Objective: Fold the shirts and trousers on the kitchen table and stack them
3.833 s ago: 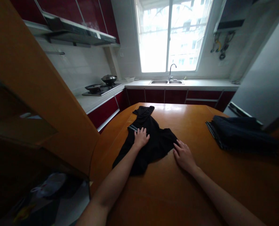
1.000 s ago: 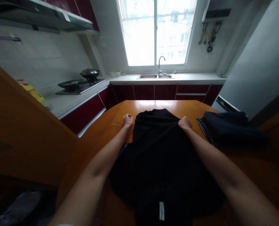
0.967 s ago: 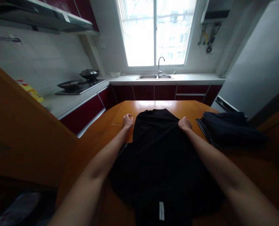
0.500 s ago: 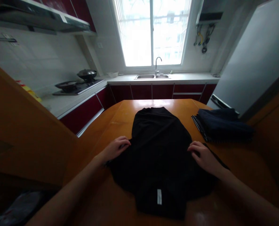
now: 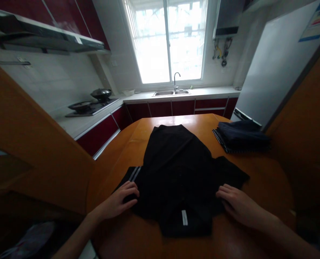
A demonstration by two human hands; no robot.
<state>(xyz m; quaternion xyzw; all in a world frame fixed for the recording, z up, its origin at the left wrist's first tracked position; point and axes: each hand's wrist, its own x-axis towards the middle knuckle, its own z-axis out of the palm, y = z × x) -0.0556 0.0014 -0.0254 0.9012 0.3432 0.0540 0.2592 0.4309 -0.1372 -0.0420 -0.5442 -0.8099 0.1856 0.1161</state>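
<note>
Head view, and the black shirt (image 5: 178, 162) is at centre stage, spread out on the wooden surface (image 5: 133, 144), its collar end towards the person and its body reaching towards the window (image 5: 169, 43). Both hands are at it! Left hand (image 5: 123, 198): over the sleeve on the shirt's left, fingers loosely bent, thumb apart from them with a small gap showing. Two pale stripes (image 5: 135, 173) cross that same sleeve just beyond the fingers. Right hand (image 5: 235, 201): at the shirt's right side, below the other sleeve, fingers curled down at the black fabric; its thumb is hidden, so whether it grips the cloth, I can't tell. Look inside the collar, there's a small white label (image 5: 184, 217).

Out beyond the shirt, to its right, sits a stack of dark folded cloth (image 5: 239, 136), well apart from it. Past the shirt's far end, a double sink (image 5: 172, 93) with a curved faucet (image 5: 176, 80) sits under the window. Far off to the shirt's left, a lidded pan (image 5: 100, 94) and a shallower pan (image 5: 80, 106) rest on the stove (image 5: 95, 109).
</note>
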